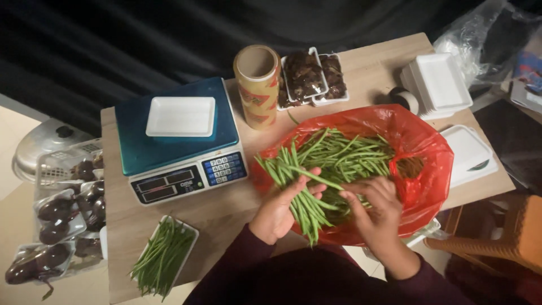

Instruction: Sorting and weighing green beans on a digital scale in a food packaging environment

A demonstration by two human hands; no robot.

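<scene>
A red plastic bag (426, 149) lies open on the wooden table and holds a heap of green beans (344, 149). My left hand (276, 212) grips a bunch of green beans (302, 197) at the bag's near left edge, the beans fanning up and down from my fist. My right hand (375, 206) rests in the bag among the beans, fingers curled on a few of them. A blue weighing scale (172, 144) stands to the left with an empty white foam tray (180, 117) on its platform.
A white tray of green beans (161, 257) sits at the near table edge. A roll of film (258, 85) and trays of dark food (310, 76) stand behind. Stacked empty white trays (440, 85) lie at right. Wrapped aubergines (56, 217) sit in a basket at left.
</scene>
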